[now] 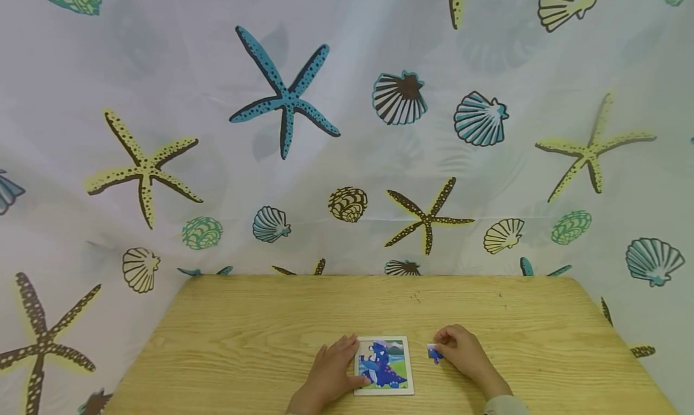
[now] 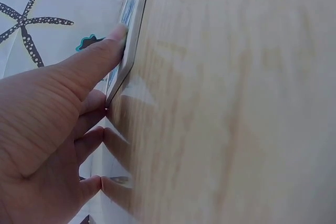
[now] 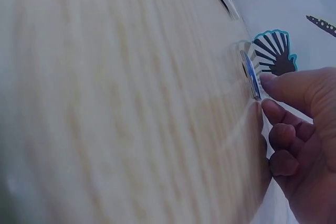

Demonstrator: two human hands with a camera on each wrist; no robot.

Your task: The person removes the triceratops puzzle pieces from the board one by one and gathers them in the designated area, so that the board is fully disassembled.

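Observation:
A square jigsaw puzzle point(image 1: 398, 376) in a white frame lies on the table, its picture a blue dinosaur against green and water. At its upper left a pale bare patch point(image 1: 364, 349) of the tray shows. My left hand point(image 1: 332, 376) rests along the frame's left side. Its thumb point(image 2: 97, 59) presses straight over the edge of the puzzle, while the other fingertips touch the frame's side and the tabletop. Right of the frame, my right hand point(image 1: 462, 352) pinches a blue and white jigsaw piece point(image 1: 434, 355) between thumb and fingers. That piece point(image 3: 251, 76) appears edge-on, close over the wood, in the right wrist view.
The light wooden table point(image 1: 244, 330) reaches back to a white curtain point(image 1: 336, 162) printed with starfish and shells. More of this cloth hangs along the left and right sides. A grey sleeve cuff point(image 1: 506, 405) covers the right wrist.

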